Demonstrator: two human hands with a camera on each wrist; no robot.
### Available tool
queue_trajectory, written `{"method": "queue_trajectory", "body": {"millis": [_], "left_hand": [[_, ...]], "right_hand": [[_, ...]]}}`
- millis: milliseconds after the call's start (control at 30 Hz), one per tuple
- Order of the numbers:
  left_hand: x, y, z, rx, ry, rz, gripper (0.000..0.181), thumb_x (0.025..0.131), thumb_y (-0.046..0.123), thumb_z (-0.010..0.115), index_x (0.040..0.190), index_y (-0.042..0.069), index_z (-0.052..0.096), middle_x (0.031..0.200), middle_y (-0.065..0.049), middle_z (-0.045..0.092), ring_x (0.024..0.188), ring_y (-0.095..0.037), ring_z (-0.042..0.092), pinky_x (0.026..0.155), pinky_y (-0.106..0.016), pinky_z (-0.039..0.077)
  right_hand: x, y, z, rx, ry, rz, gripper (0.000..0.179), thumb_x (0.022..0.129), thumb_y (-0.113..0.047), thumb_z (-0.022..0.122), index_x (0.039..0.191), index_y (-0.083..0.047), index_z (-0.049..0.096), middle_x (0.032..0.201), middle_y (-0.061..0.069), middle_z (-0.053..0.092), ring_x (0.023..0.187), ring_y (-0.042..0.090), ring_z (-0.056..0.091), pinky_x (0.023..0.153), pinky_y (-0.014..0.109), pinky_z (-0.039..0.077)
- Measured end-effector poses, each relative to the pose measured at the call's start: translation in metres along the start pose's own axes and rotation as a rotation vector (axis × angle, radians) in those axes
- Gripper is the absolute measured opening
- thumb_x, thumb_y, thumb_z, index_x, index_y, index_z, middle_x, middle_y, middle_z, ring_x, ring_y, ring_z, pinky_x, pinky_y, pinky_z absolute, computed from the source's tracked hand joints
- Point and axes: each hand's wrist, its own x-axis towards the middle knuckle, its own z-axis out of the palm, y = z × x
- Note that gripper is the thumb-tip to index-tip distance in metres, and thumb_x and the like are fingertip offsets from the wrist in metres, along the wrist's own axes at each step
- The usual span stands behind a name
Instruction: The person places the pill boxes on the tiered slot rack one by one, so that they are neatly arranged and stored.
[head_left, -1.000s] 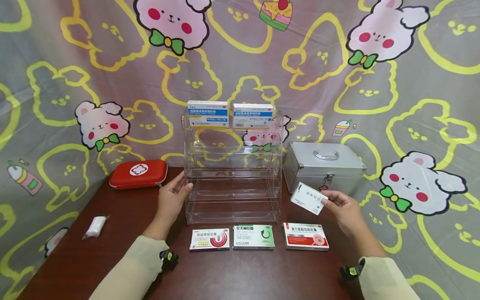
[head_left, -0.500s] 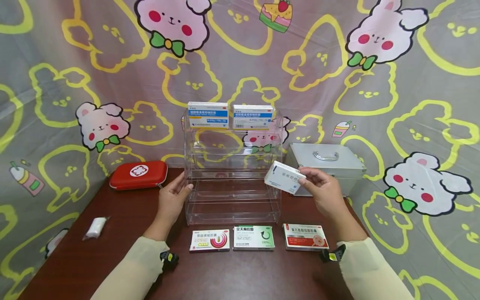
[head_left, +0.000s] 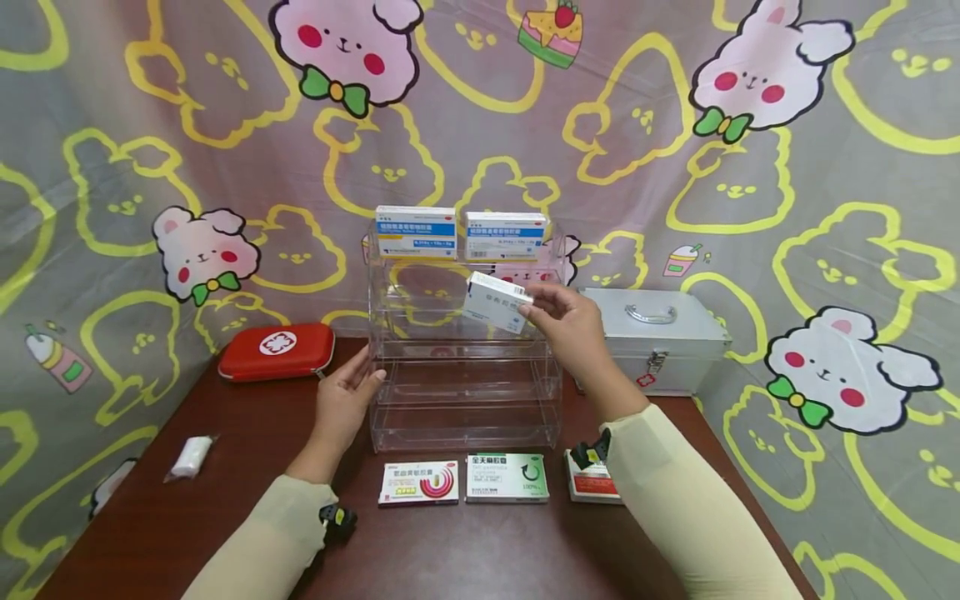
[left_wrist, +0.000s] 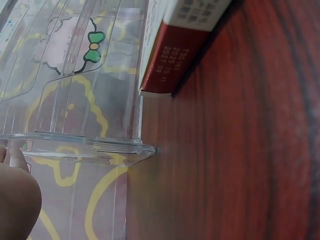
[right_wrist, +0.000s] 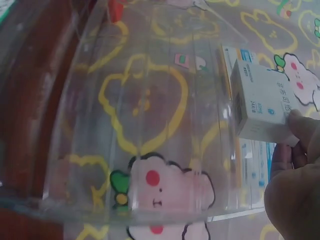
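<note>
White box is held up at the right side of the clear rack, in front of its upper tiers and just below the right-hand one of two blue boxes; from where I stand I can't tell whether it touches the plastic. The right hand pinches it by its right end, thumb across the front face and fingers behind. At the rack's left side the left hand rests with its thumb by the front edge; its fingertips are partly hidden, so I can't say whether it grips or only presses.

I'd judge the box light, thin card with some stiffness, easy to dent at the middle of a broad face if squeezed hard. Its smooth surface may slide a little under dry fingers. The short end or the narrow edges look the best places to take hold, leaving the far end free.

It is plain and pale, with grey characters across the front, a small dark mark near one corner, a round blue emblem by the thumb and a barcode on the long top edge. It tilts, its right end lower.
</note>
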Motion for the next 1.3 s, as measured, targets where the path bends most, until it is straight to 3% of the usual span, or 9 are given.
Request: {"method": "queue_trajectory", "body": {"millis": [100,200,333,433,767,867,1100,1300], "left_hand": [[0.000,-0.003,-0.001,-0.010,-0.001,0.001,0.055,0.098,-0.008,0.074,0.151,-0.006,0.059,0.155,-0.027,0.057,0.125,0.005,0.066,0.105,-0.012,0.053],[0.000,-0.004,-0.001,-0.014,-0.006,0.005,0.056,0.098,-0.009,0.074,0.151,-0.007,0.058,0.154,-0.028,0.057,0.134,-0.008,0.064,0.106,-0.013,0.053],[0.001,-0.002,-0.001,-0.009,-0.011,0.018,0.056,0.098,-0.008,0.074,0.152,-0.008,0.057,0.156,-0.027,0.056,0.145,-0.031,0.056,0.106,-0.012,0.053],[0.002,-0.002,-0.001,-0.009,-0.006,0.017,0.056,0.098,-0.008,0.074,0.152,-0.007,0.058,0.156,-0.025,0.057,0.146,-0.036,0.054,0.107,-0.013,0.053],[0.001,-0.003,-0.003,-0.007,-0.026,0.017,0.055,0.099,-0.006,0.075,0.152,-0.005,0.060,0.154,-0.024,0.060,0.144,-0.032,0.057,0.108,-0.016,0.053],[0.001,-0.003,-0.004,-0.008,-0.024,0.023,0.055,0.099,-0.005,0.075,0.152,-0.005,0.059,0.153,-0.026,0.060,0.142,-0.028,0.059,0.108,-0.017,0.053],[0.003,-0.009,-0.004,-0.043,-0.013,0.037,0.057,0.098,-0.009,0.074,0.152,-0.008,0.057,0.155,-0.026,0.057,0.127,0.005,0.064,0.108,-0.014,0.052],[0.002,-0.008,-0.003,-0.031,-0.013,0.030,0.056,0.098,-0.007,0.076,0.152,-0.006,0.059,0.155,-0.023,0.059,0.129,0.005,0.064,0.111,-0.018,0.052]], "right_hand": [[0.014,-0.004,0.011,0.012,0.000,0.015,0.030,0.099,-0.011,0.082,0.128,-0.004,0.077,0.125,0.018,0.079,0.113,0.021,0.076,0.087,0.020,0.065],[0.028,-0.008,0.020,-0.017,0.004,0.026,0.030,0.100,-0.015,0.082,0.129,-0.009,0.078,0.128,0.013,0.079,0.118,0.022,0.076,0.091,0.023,0.066],[0.047,-0.012,0.032,-0.081,-0.009,-0.019,0.030,0.101,-0.017,0.081,0.131,-0.013,0.078,0.134,0.010,0.077,0.126,0.023,0.074,0.099,0.031,0.065],[0.056,-0.011,0.040,-0.103,-0.018,-0.062,0.029,0.101,-0.014,0.081,0.129,-0.011,0.079,0.135,0.012,0.077,0.127,0.026,0.073,0.102,0.034,0.065],[0.057,0.004,0.059,-0.052,0.031,-0.043,0.029,0.097,-0.007,0.083,0.127,-0.005,0.080,0.123,0.018,0.079,0.114,0.025,0.075,0.083,0.020,0.065],[0.058,0.005,0.063,-0.057,0.034,-0.070,0.029,0.098,-0.007,0.082,0.126,-0.004,0.080,0.127,0.018,0.078,0.119,0.027,0.075,0.088,0.025,0.067],[0.063,0.004,0.071,-0.064,0.007,-0.124,0.029,0.100,-0.007,0.080,0.128,-0.004,0.079,0.139,0.014,0.075,0.128,0.029,0.073,0.104,0.035,0.064],[0.065,0.004,0.081,-0.063,0.002,-0.119,0.028,0.101,-0.006,0.078,0.129,-0.004,0.079,0.138,0.015,0.075,0.129,0.029,0.073,0.107,0.037,0.062]]}}
